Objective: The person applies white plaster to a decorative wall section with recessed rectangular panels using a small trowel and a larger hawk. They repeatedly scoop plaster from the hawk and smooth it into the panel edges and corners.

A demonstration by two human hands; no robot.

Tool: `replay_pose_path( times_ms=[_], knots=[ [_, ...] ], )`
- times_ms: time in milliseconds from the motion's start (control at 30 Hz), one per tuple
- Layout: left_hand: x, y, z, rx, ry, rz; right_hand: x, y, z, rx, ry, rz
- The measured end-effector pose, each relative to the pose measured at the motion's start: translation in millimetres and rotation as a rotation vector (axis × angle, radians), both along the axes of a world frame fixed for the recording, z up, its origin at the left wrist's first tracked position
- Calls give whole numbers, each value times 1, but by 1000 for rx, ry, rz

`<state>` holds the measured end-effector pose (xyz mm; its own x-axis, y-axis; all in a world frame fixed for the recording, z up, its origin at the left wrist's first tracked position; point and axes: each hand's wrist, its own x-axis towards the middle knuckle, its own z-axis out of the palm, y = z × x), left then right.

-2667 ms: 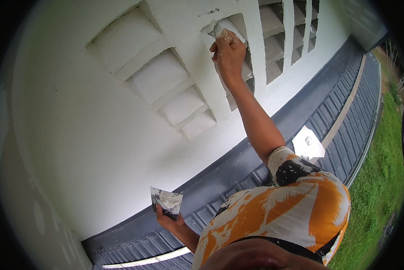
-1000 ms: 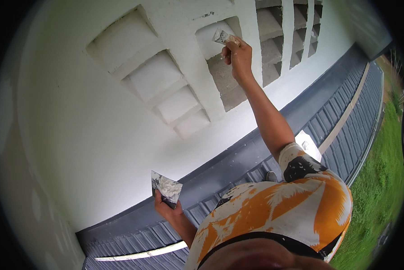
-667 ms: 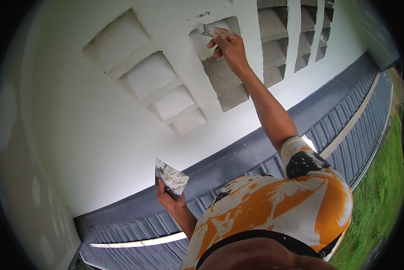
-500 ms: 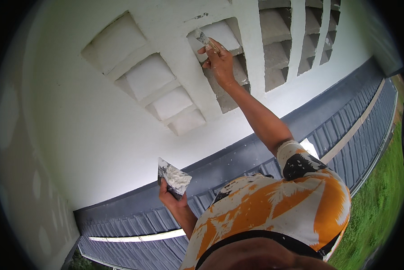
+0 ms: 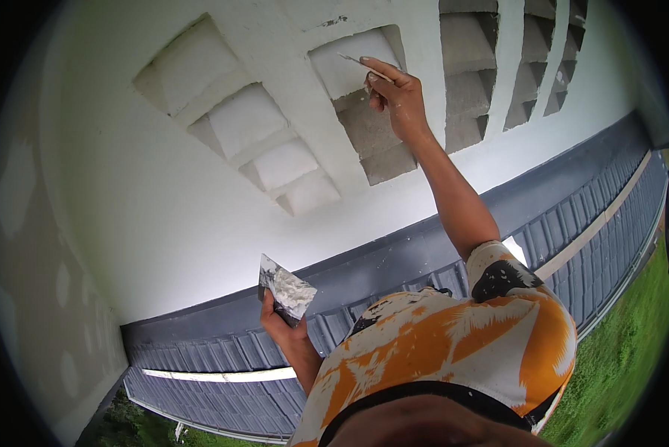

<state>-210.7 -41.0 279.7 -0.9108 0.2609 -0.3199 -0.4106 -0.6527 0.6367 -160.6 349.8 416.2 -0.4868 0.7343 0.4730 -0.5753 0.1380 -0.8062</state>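
My left hand (image 5: 282,328) grips a flat metal plate (image 5: 266,274) by its lower edge, held out in front of the dark roof flashing. A lump of white putty (image 5: 292,293) is spread over the plate. Raised toward the wall, my right hand (image 5: 403,98) pinches a slim putty knife (image 5: 365,65), seen nearly edge-on. The blade tip points up-left in front of a white-coated recess (image 5: 345,74) in the wall. I cannot tell whether the blade touches the surface. Below that coating, the grey inside of the same column (image 5: 375,130) is bare.
More recesses run along the white wall (image 5: 178,261): a white column (image 5: 249,127) on the left and grey columns (image 5: 468,48) on the right. A dark tiled roof (image 5: 208,410) with a pale batten (image 5: 219,375) lies below. Grass (image 5: 617,357) shows beyond the roof edge.
My right hand has moved right and turned the putty knife from flat-on to edge-on, away from the recess's left side. My left hand with the plate has barely moved.
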Motion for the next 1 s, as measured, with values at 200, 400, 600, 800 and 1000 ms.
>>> replay_pose_path(
  times_ms=[200, 400, 600, 800, 1000],
  knots=[
    [-1, 33, 31, 98, 70, -137, 27, 14, 44, 307, -137, -123],
    [-3, 58, 37, 123, 79, -202, -21, 35, 83, 374, -245, -168],
    [-7, 57, 29, 112, 78, -207, -47, 53, 91, 510, -399, -608],
    [-9, 30, 17, 123, 26, -117, -22, 80, 96, 439, -227, -617],
    [-21, 29, 15, 86, 62, -112, -45, 31, 85, 661, -450, -777]
  ],
)
